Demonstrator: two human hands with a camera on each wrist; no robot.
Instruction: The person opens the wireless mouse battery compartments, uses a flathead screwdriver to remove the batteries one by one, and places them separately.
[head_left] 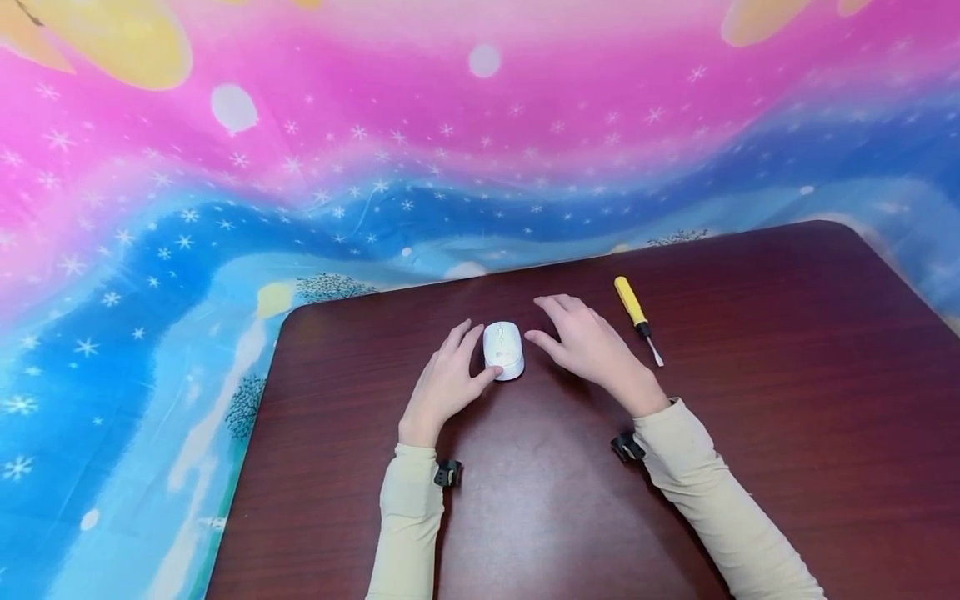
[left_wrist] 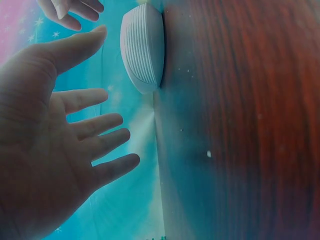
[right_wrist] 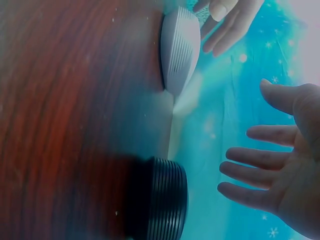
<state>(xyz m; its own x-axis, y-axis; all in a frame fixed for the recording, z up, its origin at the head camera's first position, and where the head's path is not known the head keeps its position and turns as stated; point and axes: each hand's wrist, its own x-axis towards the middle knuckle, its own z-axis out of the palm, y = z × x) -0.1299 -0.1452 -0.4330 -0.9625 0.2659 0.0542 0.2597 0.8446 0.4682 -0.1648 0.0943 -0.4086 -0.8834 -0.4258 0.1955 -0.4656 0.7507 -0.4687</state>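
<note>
A white computer mouse lies on the dark wooden table, between the two hands. My left hand is just left of it with fingers extended; in the head view its thumb tip overlaps the mouse's lower left edge, while the left wrist view shows a gap between thumb and mouse. To the right of the mouse, apart from it, my right hand is held with its fingers loosely straight. The right wrist view shows that palm empty. Farther right lies a yellow-handled screwdriver, its metal tip toward the near side.
Behind the table hangs a pink and blue cloth with snowflakes. A black ridged thing stands low in the right wrist view, partly cut off; I cannot tell what it is. Each forearm wears a small black device.
</note>
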